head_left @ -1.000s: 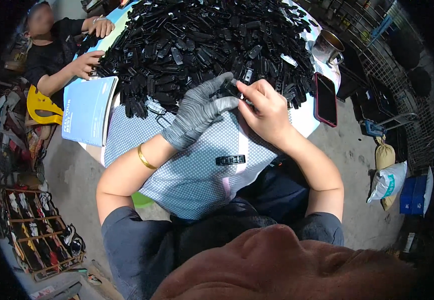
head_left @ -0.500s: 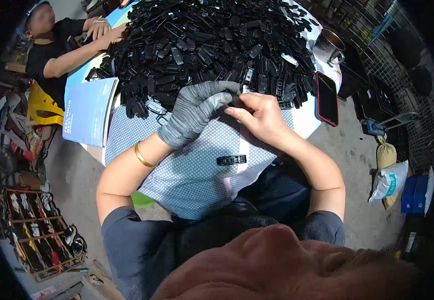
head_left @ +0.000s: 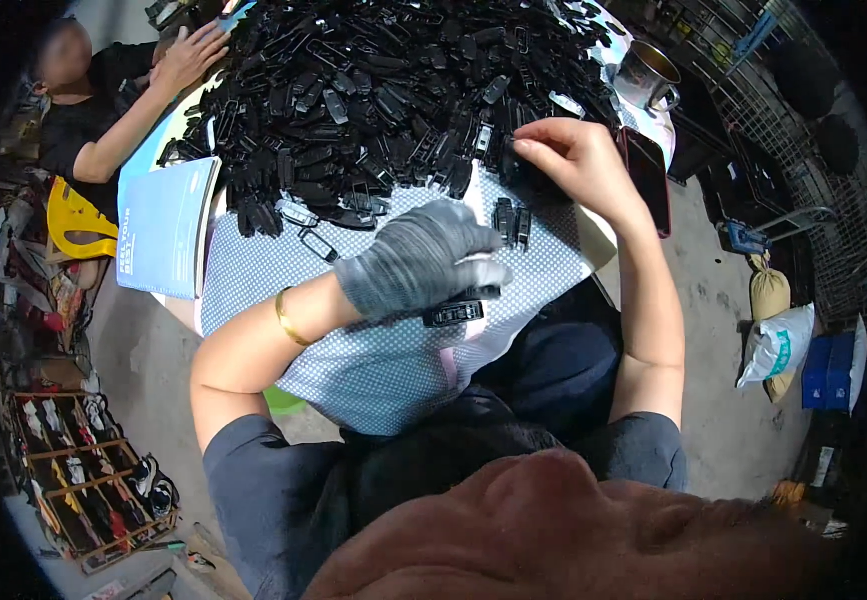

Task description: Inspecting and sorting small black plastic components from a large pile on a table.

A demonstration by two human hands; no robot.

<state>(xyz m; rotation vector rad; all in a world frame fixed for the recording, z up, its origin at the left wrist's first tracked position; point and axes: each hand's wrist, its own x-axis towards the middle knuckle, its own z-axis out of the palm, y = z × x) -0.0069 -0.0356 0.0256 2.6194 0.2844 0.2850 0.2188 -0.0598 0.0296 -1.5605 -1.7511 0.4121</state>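
My left hand [head_left: 424,258], in a grey knit glove, is low over the patterned cloth [head_left: 354,345]. Its blurred fingers close on a small dark plastic piece [head_left: 491,292], partly hidden under the fingertips. Just below that lies a black oblong plastic piece with a ladder-like frame [head_left: 454,314]. My bare right hand [head_left: 584,165] reaches to the right edge of a large pile of black plastic pieces [head_left: 384,90]. Its thumb and forefinger are a little apart, with nothing visible between them. Two black pieces [head_left: 512,222] lie on the cloth between my hands.
A blue-covered notebook [head_left: 166,228] lies at the table's left edge. On the right are a phone [head_left: 646,180] and a metal mug [head_left: 646,75]. Another person's hand [head_left: 192,55] rests at the pile's far left. A loose black frame [head_left: 318,245] lies near the notebook.
My hands have parted. The left came down toward the piece on the cloth; the right moved out to the pile. The other person's arm shifted away from the pile's edge.
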